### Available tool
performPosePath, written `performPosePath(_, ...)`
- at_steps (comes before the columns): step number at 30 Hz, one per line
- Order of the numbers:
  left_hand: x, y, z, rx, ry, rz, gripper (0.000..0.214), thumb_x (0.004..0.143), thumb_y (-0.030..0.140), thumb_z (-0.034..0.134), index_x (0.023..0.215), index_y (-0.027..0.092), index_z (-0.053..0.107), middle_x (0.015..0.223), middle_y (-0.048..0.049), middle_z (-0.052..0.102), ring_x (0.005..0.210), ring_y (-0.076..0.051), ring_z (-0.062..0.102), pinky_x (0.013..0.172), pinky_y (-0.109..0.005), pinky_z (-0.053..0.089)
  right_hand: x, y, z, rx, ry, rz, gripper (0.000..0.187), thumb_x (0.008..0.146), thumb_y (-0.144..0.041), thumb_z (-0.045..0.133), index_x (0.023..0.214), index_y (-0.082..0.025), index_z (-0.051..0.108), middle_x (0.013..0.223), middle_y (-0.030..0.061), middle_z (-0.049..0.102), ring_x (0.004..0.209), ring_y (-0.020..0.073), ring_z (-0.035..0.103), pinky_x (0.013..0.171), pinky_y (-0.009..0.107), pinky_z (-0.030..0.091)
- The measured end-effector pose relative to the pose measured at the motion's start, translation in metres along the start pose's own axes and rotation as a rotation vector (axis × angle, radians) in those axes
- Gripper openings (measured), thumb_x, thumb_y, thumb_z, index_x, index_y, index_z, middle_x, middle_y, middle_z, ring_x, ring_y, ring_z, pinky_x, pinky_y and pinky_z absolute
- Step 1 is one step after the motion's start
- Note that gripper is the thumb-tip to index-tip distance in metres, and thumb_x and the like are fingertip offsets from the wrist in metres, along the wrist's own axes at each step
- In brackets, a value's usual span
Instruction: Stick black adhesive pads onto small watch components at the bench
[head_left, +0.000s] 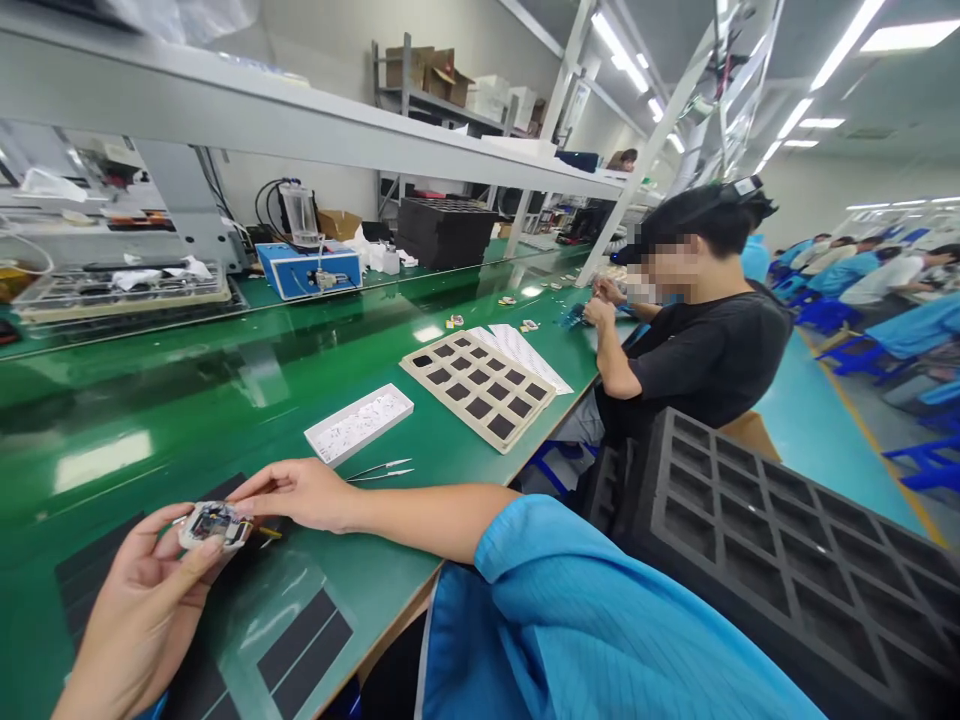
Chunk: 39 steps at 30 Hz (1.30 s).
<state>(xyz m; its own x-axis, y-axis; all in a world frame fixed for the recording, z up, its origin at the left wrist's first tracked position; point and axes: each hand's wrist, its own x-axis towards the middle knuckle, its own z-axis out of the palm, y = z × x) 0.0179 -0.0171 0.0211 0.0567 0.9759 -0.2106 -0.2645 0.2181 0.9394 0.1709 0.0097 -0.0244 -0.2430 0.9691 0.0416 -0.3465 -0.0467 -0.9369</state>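
Note:
At the lower left, my left hand [146, 600] grips a small white electronic device [214, 528], its open side showing a circuit board and fine wires. The fingers of my right hand [300, 495] are pinched together at the device's upper right edge; what lies between them, if anything, is hidden. A narrow yellow strip [266, 533] sticks out on the device's right. Metal tweezers [382, 470] lie on the green bench just beyond my right wrist. Behind them sits a shallow white box [360, 425] of tiny pale parts.
A beige tray [405, 365] with dark square pockets lies on the bench [270, 370], beside printed sheets [529, 355]. A blue machine [311, 272] stands at the back. A co-worker [697, 320] sits on the right, before black foam trays [795, 540].

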Motion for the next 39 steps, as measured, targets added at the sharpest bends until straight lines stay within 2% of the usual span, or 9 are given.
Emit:
performPosePath(4,-0.002,0.002,0.002,-0.006,-0.005,0.015,0.064,0.030,0.016,0.088,0.087,0.028,0.062,0.076,0.0038,0.072,0.065,-0.013,0.067,0.065,-0.015,0.058,-0.003,-0.001,-0.002,-0.349,0.005,-0.159,0.026,0.084,-0.034,0.066,0.104,-0.020,0.075,0.103,0.0037,0.074,0.101,0.0177,0.067,0.096,0.030,0.050)
performPosePath(6,-0.001,0.000,0.000,-0.010,-0.023,0.018,0.061,0.033,0.020,0.090,0.087,0.028,0.063,0.077,0.0037,0.072,0.066,-0.013,0.067,0.064,-0.015,0.058,-0.006,-0.003,-0.002,-0.495,0.038,-0.188,0.029,0.088,-0.035,0.061,0.110,-0.021,0.074,0.107,0.0043,0.074,0.104,0.0185,0.067,0.094,0.029,0.050)
performPosePath(9,0.002,-0.005,-0.005,-0.018,-0.048,0.036,0.058,0.038,0.025,0.092,0.089,0.028,0.064,0.079,0.0030,0.073,0.069,-0.013,0.068,0.067,-0.015,0.058,-0.010,-0.007,0.001,-0.610,0.066,-0.164,0.028,0.089,-0.033,0.061,0.112,-0.025,0.074,0.106,0.0019,0.075,0.101,0.0174,0.069,0.090,0.026,0.052)
performPosePath(15,0.006,-0.009,-0.010,-0.018,-0.080,0.053,0.057,0.041,0.026,0.093,0.090,0.029,0.064,0.082,0.0033,0.073,0.072,-0.013,0.068,0.066,-0.014,0.058,-0.012,-0.007,0.002,-0.679,0.096,-0.155,0.027,0.089,-0.033,0.062,0.113,-0.027,0.073,0.104,0.0001,0.075,0.097,0.0163,0.070,0.084,0.023,0.053)
performPosePath(21,0.003,-0.010,-0.006,-0.028,-0.055,0.060,0.060,0.038,0.024,0.093,0.090,0.027,0.064,0.081,0.0035,0.071,0.070,-0.012,0.067,0.064,-0.013,0.057,-0.016,-0.010,0.005,-0.867,0.091,-0.284,0.028,0.092,-0.029,0.057,0.112,-0.018,0.073,0.110,0.0052,0.074,0.100,0.0162,0.071,0.089,0.023,0.052)
performPosePath(25,0.002,-0.011,-0.003,-0.038,-0.042,0.061,0.060,0.037,0.022,0.093,0.089,0.026,0.063,0.080,0.0034,0.071,0.069,-0.011,0.066,0.064,-0.012,0.057,-0.017,-0.012,0.008,-1.086,0.070,-0.368,0.026,0.094,-0.023,0.055,0.111,-0.017,0.073,0.114,0.0040,0.072,0.106,0.0150,0.069,0.095,0.022,0.049)
performPosePath(32,0.002,-0.012,-0.004,-0.037,-0.017,0.056,0.063,0.032,0.023,0.093,0.088,0.024,0.062,0.079,0.0025,0.070,0.067,-0.011,0.066,0.063,-0.014,0.057,-0.018,-0.004,0.007,-1.379,0.010,-0.479,0.030,0.098,-0.022,0.046,0.118,-0.016,0.067,0.117,0.0050,0.071,0.107,0.0151,0.068,0.093,0.024,0.051)
performPosePath(36,0.003,-0.013,-0.005,-0.041,-0.027,0.038,0.066,0.032,0.028,0.095,0.089,0.024,0.063,0.079,0.0015,0.071,0.067,-0.013,0.066,0.064,-0.016,0.058,-0.020,-0.005,0.007,-1.442,-0.047,-0.492,0.030,0.098,-0.020,0.045,0.119,-0.015,0.065,0.117,0.0068,0.071,0.108,0.0155,0.067,0.093,0.026,0.051)
performPosePath(39,0.003,-0.011,-0.004,-0.046,-0.053,0.032,0.061,0.036,0.029,0.095,0.089,0.025,0.063,0.079,0.0026,0.072,0.068,-0.013,0.067,0.067,-0.017,0.059,-0.018,-0.009,0.007,-1.271,-0.023,-0.429,0.027,0.097,-0.022,0.047,0.114,-0.018,0.068,0.119,0.0060,0.070,0.112,0.0151,0.065,0.099,0.027,0.049)
